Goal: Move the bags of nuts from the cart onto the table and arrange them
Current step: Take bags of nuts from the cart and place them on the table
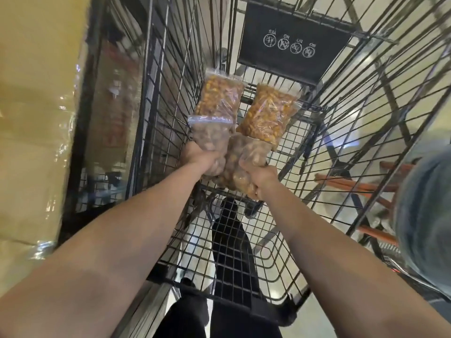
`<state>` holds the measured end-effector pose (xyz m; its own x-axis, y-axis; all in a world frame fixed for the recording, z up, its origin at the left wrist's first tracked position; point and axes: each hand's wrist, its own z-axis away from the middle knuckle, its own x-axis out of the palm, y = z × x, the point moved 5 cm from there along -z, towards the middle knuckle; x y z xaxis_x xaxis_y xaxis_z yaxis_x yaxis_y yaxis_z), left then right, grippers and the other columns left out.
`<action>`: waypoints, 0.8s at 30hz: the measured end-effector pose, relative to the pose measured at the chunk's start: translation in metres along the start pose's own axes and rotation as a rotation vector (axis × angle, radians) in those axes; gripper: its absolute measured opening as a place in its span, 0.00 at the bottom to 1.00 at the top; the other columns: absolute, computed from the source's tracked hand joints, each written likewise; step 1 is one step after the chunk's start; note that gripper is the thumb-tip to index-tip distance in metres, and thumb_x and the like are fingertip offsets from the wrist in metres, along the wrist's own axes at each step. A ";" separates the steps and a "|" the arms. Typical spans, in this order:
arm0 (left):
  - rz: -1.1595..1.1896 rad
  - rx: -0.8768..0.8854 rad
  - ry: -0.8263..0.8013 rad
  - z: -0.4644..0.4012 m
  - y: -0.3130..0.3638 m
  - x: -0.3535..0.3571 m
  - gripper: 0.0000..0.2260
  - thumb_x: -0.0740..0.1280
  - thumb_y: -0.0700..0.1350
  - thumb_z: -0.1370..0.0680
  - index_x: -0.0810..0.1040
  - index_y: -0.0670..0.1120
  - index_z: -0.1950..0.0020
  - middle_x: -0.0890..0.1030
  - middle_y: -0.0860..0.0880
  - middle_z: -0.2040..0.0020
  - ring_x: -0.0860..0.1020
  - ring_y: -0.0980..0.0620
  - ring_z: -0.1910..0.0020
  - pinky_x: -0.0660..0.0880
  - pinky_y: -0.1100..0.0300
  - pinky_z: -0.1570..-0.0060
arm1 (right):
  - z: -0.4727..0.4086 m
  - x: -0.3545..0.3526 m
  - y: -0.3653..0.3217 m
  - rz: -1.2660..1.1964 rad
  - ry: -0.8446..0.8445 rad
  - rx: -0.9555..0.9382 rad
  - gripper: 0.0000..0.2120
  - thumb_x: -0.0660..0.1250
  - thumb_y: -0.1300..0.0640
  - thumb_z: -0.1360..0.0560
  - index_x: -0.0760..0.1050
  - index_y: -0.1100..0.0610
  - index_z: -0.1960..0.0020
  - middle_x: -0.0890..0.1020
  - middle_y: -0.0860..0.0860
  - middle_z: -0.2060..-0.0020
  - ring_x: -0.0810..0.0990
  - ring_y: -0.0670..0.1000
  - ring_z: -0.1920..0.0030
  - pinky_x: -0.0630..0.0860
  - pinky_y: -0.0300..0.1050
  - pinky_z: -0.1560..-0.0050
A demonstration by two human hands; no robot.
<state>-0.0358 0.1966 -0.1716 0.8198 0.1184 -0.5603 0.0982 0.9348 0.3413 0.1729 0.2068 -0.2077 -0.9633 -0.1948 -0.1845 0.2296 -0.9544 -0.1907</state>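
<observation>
Both my arms reach down into the black wire cart [244, 252]. My left hand [199, 156] grips a clear zip bag of pale brown nuts [207, 132]. Beside it my right hand [260, 176] grips a second bag of brown nuts [240, 154]. The two gripped bags touch each other. Beyond them two bags of orange-coloured nuts lie on the cart floor: one on the left [219, 95], one on the right [267, 113]. The left gripped bag's zip edge overlaps the left orange bag.
The cart's black child-seat flap [292, 42] with white warning icons stands at the far end. Wire walls rise close on both sides. A plastic-wrapped beige surface [36, 118] runs along the left of the cart. A blurred blue-grey shape [424, 215] is at the right edge.
</observation>
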 end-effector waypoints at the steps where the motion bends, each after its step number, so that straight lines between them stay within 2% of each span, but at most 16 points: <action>1: 0.020 0.007 -0.018 0.001 0.001 0.000 0.18 0.79 0.49 0.31 0.74 0.46 0.50 0.80 0.49 0.52 0.81 0.47 0.50 0.78 0.57 0.50 | 0.002 0.002 0.000 -0.055 -0.053 0.019 0.35 0.83 0.47 0.32 0.70 0.59 0.35 0.83 0.56 0.53 0.82 0.52 0.64 0.85 0.50 0.56; 2: 0.037 0.014 -0.040 0.003 0.001 0.000 0.20 0.80 0.49 0.32 0.74 0.47 0.48 0.80 0.49 0.49 0.80 0.48 0.49 0.78 0.56 0.48 | 0.005 0.003 0.000 -0.110 -0.099 0.016 0.35 0.83 0.50 0.32 0.70 0.60 0.34 0.84 0.57 0.52 0.84 0.54 0.63 0.85 0.51 0.58; 4: 0.078 0.019 -0.101 0.009 -0.001 -0.005 0.27 0.81 0.52 0.37 0.75 0.48 0.44 0.82 0.49 0.47 0.81 0.47 0.47 0.80 0.52 0.44 | 0.010 0.001 -0.002 -0.150 -0.153 -0.043 0.40 0.86 0.52 0.37 0.71 0.62 0.32 0.85 0.62 0.45 0.88 0.60 0.53 0.85 0.61 0.55; 6: 0.136 -0.001 -0.165 0.017 -0.007 -0.012 0.36 0.83 0.56 0.45 0.76 0.49 0.40 0.83 0.50 0.47 0.83 0.48 0.47 0.82 0.49 0.48 | 0.019 -0.008 0.000 -0.154 -0.173 -0.093 0.49 0.87 0.51 0.46 0.71 0.61 0.30 0.82 0.66 0.39 0.86 0.63 0.46 0.84 0.68 0.53; 8: 0.183 0.013 -0.218 0.033 -0.008 -0.024 0.38 0.86 0.54 0.44 0.74 0.52 0.37 0.83 0.51 0.46 0.82 0.50 0.49 0.81 0.54 0.56 | 0.025 -0.017 0.001 -0.179 -0.239 -0.142 0.53 0.88 0.53 0.50 0.70 0.59 0.29 0.81 0.67 0.37 0.84 0.66 0.43 0.85 0.67 0.55; 10: 0.211 0.043 -0.265 0.052 -0.006 -0.039 0.37 0.86 0.49 0.40 0.72 0.52 0.36 0.82 0.53 0.45 0.82 0.50 0.49 0.81 0.54 0.58 | 0.051 -0.028 -0.003 -0.220 -0.287 -0.195 0.46 0.86 0.59 0.42 0.70 0.61 0.29 0.80 0.66 0.36 0.84 0.66 0.42 0.84 0.67 0.55; 12: 0.277 0.045 -0.323 0.071 -0.006 -0.053 0.37 0.85 0.48 0.40 0.73 0.52 0.35 0.83 0.51 0.45 0.83 0.50 0.50 0.82 0.53 0.61 | 0.093 -0.037 -0.009 -0.198 -0.341 -0.234 0.43 0.84 0.61 0.39 0.69 0.60 0.29 0.82 0.62 0.36 0.85 0.64 0.42 0.82 0.71 0.50; 13: 0.322 0.043 -0.359 0.081 -0.005 -0.061 0.36 0.85 0.47 0.40 0.75 0.51 0.36 0.85 0.50 0.46 0.85 0.49 0.52 0.82 0.54 0.64 | 0.111 -0.042 -0.012 -0.171 -0.360 -0.260 0.40 0.83 0.61 0.37 0.69 0.59 0.29 0.83 0.59 0.37 0.85 0.62 0.41 0.82 0.71 0.48; 15: 0.409 0.048 -0.428 0.104 -0.006 -0.076 0.26 0.82 0.44 0.35 0.79 0.51 0.40 0.87 0.50 0.50 0.86 0.51 0.57 0.82 0.55 0.67 | 0.139 -0.050 -0.017 -0.092 -0.386 -0.331 0.33 0.78 0.64 0.32 0.70 0.58 0.30 0.85 0.55 0.40 0.85 0.58 0.41 0.83 0.65 0.47; 16: 0.454 0.056 -0.459 0.116 -0.007 -0.084 0.22 0.81 0.43 0.33 0.80 0.50 0.41 0.87 0.50 0.52 0.86 0.52 0.59 0.84 0.53 0.64 | 0.152 -0.054 -0.019 -0.056 -0.386 -0.369 0.32 0.77 0.65 0.29 0.69 0.59 0.29 0.85 0.55 0.40 0.86 0.58 0.42 0.85 0.61 0.48; 18: 0.521 0.074 -0.482 0.139 -0.011 -0.099 0.21 0.80 0.43 0.32 0.80 0.48 0.41 0.88 0.49 0.52 0.86 0.51 0.60 0.83 0.49 0.54 | 0.177 -0.062 -0.020 -0.026 -0.350 -0.402 0.30 0.74 0.68 0.26 0.68 0.59 0.28 0.85 0.56 0.42 0.88 0.56 0.48 0.86 0.53 0.56; 19: 0.558 0.084 -0.476 0.150 -0.015 -0.107 0.20 0.80 0.42 0.31 0.79 0.47 0.42 0.88 0.48 0.52 0.86 0.52 0.60 0.82 0.50 0.55 | 0.191 -0.065 -0.019 -0.023 -0.333 -0.413 0.29 0.73 0.68 0.26 0.68 0.58 0.28 0.84 0.56 0.42 0.88 0.54 0.51 0.86 0.50 0.59; 22: 0.677 0.144 -0.485 0.188 -0.026 -0.131 0.15 0.76 0.37 0.27 0.80 0.43 0.42 0.87 0.49 0.58 0.85 0.53 0.66 0.80 0.57 0.72 | 0.235 -0.070 -0.011 -0.045 -0.339 -0.453 0.27 0.73 0.68 0.26 0.69 0.57 0.30 0.82 0.56 0.40 0.89 0.54 0.53 0.85 0.49 0.62; 24: 0.716 0.206 -0.482 0.214 -0.038 -0.147 0.17 0.77 0.38 0.28 0.81 0.42 0.41 0.88 0.48 0.57 0.86 0.51 0.63 0.80 0.58 0.71 | 0.268 -0.069 -0.005 -0.061 -0.374 -0.480 0.24 0.73 0.67 0.25 0.71 0.57 0.32 0.83 0.56 0.42 0.89 0.55 0.53 0.85 0.49 0.64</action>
<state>-0.0390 0.0721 0.0591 0.8673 0.4546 0.2027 -0.4679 0.6059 0.6434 0.2008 0.1640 0.0644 -0.9402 -0.2924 0.1749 0.1256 -0.7746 -0.6198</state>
